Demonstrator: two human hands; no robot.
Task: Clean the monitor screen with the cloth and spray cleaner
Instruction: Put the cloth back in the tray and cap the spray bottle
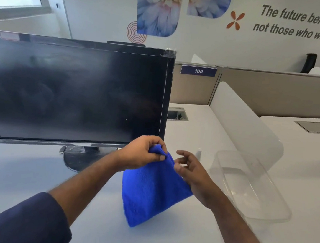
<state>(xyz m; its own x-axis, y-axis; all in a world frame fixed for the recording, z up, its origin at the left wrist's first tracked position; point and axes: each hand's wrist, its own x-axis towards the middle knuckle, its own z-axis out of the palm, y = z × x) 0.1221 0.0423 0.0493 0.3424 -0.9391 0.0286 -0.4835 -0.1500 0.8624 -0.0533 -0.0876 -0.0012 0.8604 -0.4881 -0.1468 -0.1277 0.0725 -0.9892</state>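
A dark, switched-off monitor (74,92) stands on a white desk (25,171), its screen hazy with smears. In front of its lower right corner my left hand (143,152) pinches the top corner of a blue cloth (149,194), which hangs down over the desk. My right hand (191,170) is beside the cloth's right edge, fingers loosely spread and holding nothing; I cannot tell whether it touches the cloth. Behind my right hand only the white top of a small spray bottle (198,153) shows.
A clear plastic tray (250,187) lies on the desk to the right. A white curved divider (242,119) and beige partitions (274,90) bound the desk at the back and right. The monitor's round base (74,158) sits left of my hands.
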